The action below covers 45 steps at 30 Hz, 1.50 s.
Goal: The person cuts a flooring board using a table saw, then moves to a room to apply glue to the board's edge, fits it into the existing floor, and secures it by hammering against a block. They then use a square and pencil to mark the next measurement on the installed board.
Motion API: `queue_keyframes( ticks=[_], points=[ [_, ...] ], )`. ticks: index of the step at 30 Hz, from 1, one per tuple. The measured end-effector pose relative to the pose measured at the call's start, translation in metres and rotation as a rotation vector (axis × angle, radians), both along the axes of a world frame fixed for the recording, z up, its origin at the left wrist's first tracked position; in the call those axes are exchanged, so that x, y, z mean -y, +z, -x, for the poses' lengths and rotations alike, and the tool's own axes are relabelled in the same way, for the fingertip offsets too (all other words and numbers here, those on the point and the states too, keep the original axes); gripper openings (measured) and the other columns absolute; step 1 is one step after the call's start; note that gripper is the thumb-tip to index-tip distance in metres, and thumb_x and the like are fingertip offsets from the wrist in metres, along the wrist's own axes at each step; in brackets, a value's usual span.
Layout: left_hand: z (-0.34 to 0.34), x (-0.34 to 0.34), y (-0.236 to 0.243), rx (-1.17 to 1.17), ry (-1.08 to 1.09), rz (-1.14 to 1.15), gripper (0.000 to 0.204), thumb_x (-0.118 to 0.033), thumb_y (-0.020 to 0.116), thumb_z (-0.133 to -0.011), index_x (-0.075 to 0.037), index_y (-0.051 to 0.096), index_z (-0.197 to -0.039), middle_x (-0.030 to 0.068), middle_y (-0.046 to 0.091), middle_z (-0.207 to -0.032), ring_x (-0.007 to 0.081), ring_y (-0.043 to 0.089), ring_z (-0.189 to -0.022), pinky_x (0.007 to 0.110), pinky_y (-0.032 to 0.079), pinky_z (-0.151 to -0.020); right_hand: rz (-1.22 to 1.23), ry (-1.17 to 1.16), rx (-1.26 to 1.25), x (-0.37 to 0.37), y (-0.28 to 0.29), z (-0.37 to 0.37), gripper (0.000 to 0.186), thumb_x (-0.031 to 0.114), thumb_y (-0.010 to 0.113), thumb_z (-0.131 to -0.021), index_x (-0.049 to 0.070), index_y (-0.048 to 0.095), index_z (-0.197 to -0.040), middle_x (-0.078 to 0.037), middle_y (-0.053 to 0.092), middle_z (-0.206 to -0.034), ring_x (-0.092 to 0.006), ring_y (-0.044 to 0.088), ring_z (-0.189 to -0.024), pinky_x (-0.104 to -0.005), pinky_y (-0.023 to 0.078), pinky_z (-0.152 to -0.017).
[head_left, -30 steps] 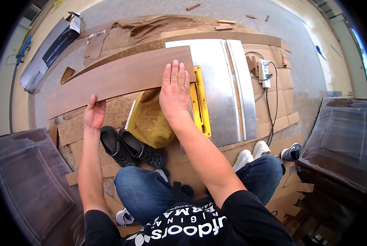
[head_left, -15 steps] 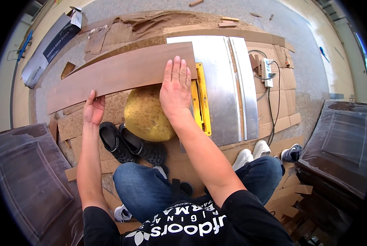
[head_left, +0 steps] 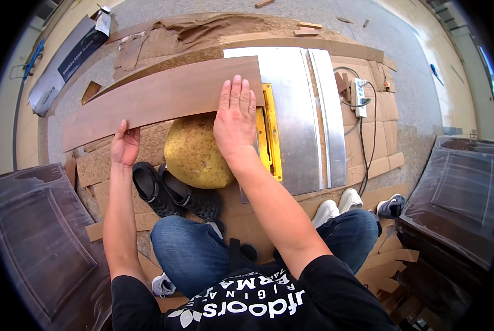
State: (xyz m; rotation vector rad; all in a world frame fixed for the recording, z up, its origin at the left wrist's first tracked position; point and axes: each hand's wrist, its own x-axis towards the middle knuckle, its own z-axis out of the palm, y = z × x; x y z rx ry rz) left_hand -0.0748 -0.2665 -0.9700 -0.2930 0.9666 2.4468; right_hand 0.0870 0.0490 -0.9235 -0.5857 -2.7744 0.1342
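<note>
A long brown wooden board (head_left: 164, 91) slants across the scene, its right end lying on a silver metal saw table (head_left: 291, 138). My left hand (head_left: 125, 144) grips the board's near edge toward the left, thumb on top and fingers tucked underneath. Flat on the right end, my right hand (head_left: 236, 116) rests with fingers stretched out and close together. Just right of that hand, a yellow slotted insert (head_left: 269, 135) is set in the metal top; the board hides its far part. Below the board sits a rounded, speckled yellow object (head_left: 197, 154), whose kind I cannot tell.
Dark clogs (head_left: 158, 193) and white shoes (head_left: 338, 207) lie nearer me. A white power strip (head_left: 360, 96) with black cords is right of the table. Cardboard (head_left: 382, 138) covers the floor. Wrapped dark panels (head_left: 43, 243) flank me, and a long box (head_left: 70, 60) lies far left.
</note>
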Motion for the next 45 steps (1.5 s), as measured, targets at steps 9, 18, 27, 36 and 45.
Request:
queue_keyframes(
  ticks=[9,18,27,36,45],
  points=[
    [-0.004,0.002,0.0,0.001,-0.003,-0.012,0.014,-0.009,0.065,-0.101,-0.005,0.067,-0.114,0.0064,0.074,-0.113,0.0215,0.069,-0.112,0.041,0.057,-0.105,0.004,0.008,-0.002,0.0,0.001,-0.003,0.06,0.015,0.045,-0.098,-0.004,0.037,-0.155,-0.023,0.03,-0.165,-0.0381,0.026,-0.155,-0.0481,0.016,-0.128],
    [-0.005,0.004,-0.002,-0.005,-0.005,-0.015,0.014,-0.009,0.065,-0.101,-0.005,0.067,-0.114,0.0059,0.075,-0.113,0.0211,0.069,-0.112,0.041,0.056,-0.105,0.015,0.009,0.006,0.0,0.001,-0.004,0.06,0.015,0.045,-0.099,-0.004,0.036,-0.155,-0.023,0.029,-0.166,-0.0377,0.024,-0.156,-0.0478,0.014,-0.128],
    [-0.009,0.003,0.004,0.008,0.006,-0.005,0.018,-0.008,0.064,-0.101,-0.005,0.065,-0.119,0.0066,0.074,-0.116,0.022,0.069,-0.112,0.041,0.056,-0.106,0.01,0.013,0.004,0.001,0.003,-0.007,0.06,0.015,0.045,-0.098,-0.003,0.038,-0.155,-0.022,0.031,-0.165,-0.0369,0.025,-0.155,-0.0473,0.015,-0.128],
    [-0.014,0.007,0.0,-0.007,-0.013,-0.02,0.02,-0.008,0.064,-0.101,-0.006,0.064,-0.121,0.0078,0.072,-0.12,0.0224,0.068,-0.116,0.041,0.057,-0.106,0.014,0.016,-0.006,0.001,0.004,-0.01,0.059,0.015,0.045,-0.098,-0.004,0.04,-0.154,-0.022,0.033,-0.165,-0.0362,0.027,-0.155,-0.0468,0.016,-0.128],
    [-0.015,0.011,-0.002,-0.003,-0.014,-0.02,0.023,-0.008,0.063,-0.102,-0.006,0.063,-0.125,0.0081,0.071,-0.124,0.0228,0.066,-0.119,0.042,0.055,-0.108,0.034,0.021,-0.018,0.002,0.004,-0.013,0.058,0.014,0.044,-0.098,-0.004,0.039,-0.154,-0.021,0.034,-0.164,-0.0358,0.027,-0.155,-0.047,0.016,-0.128]
  ],
)
